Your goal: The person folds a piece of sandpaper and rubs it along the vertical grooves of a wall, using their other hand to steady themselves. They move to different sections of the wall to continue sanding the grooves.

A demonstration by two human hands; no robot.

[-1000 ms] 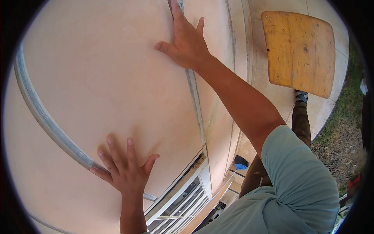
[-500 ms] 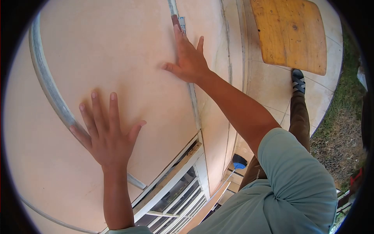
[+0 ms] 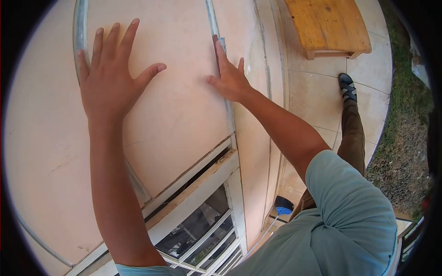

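Note:
My left hand is spread wide against the pale pink panel, its little finger beside the grey strip at the upper left. Nothing shows in it. My right hand is at the second grey strip, with the index finger along a narrow dark brown piece and the thumb and another finger apart. Part of that piece is hidden by the fingers. A small bluish label shows next to that finger.
Below the panel is a white-framed louvred window. A wooden stool stands on the tiled floor, near my sandalled foot. A blue and black broom lies lower down, and grass borders the tiles at right.
My left hand has moved up the panel, still spread. My right hand has shifted slightly down and right in the view, staying at its strip. The camera view has shifted a little.

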